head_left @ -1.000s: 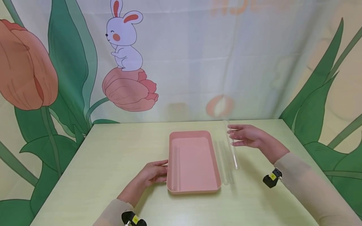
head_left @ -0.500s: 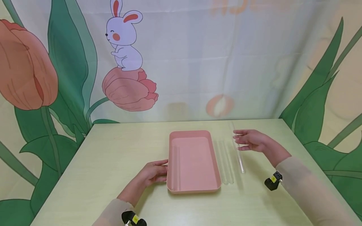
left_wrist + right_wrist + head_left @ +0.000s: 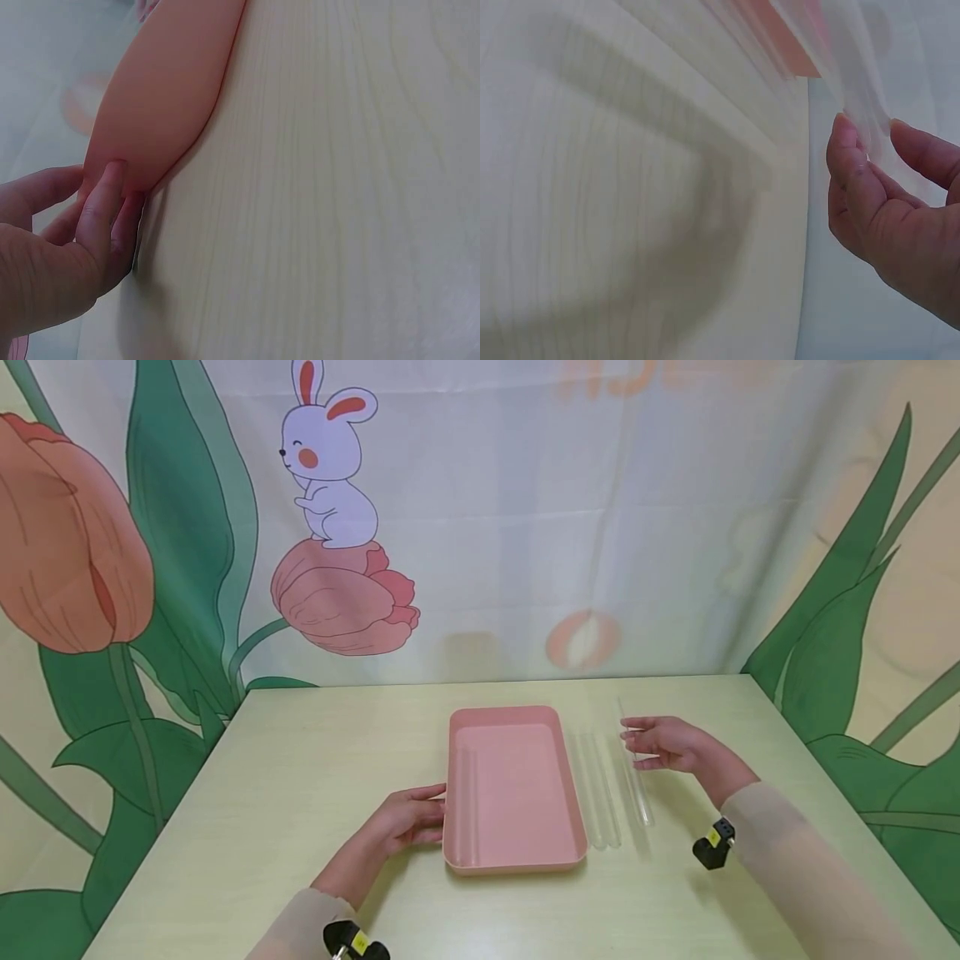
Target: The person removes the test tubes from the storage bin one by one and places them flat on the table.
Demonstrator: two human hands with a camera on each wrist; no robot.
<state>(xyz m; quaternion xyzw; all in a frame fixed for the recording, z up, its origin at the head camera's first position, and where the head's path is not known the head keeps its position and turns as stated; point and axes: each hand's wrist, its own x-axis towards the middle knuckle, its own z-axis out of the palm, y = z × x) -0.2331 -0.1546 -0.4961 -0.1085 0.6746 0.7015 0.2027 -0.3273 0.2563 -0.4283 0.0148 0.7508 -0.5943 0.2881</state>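
1. The left hand (image 3: pixel 405 818), at the tray's left side, has its fingers only slightly bent, their tips touching the outer wall; in the left wrist view one fingertip presses that wall below the rim.
2. The pink tray (image 3: pixel 525 802) sits flat on the pale table (image 3: pixel 315 760), a shallow rectangular container with rounded corners, its longer sides running away from the person.
3. Inside it, along the left wall, lies what looks like a clear tube (image 3: pixel 468 806), parallel to that wall; it is too faint to count exactly.
4. Just outside the right wall, a first loose tube (image 3: pixel 589 802) lies lengthwise on the table, clear, with a rounded near end.
5. A second loose tube (image 3: pixel 606 802) lies close beside it, nearly parallel.
6. Farther right comes the held tube (image 3: pixel 642 802), see-through and near the other two, its shadow on the tabletop; whether its ends are open cannot be told.
7. The right hand (image 3: pixel 667 745) pinches this tube between thumb and fingertips, the gap between them only as wide as the tube.
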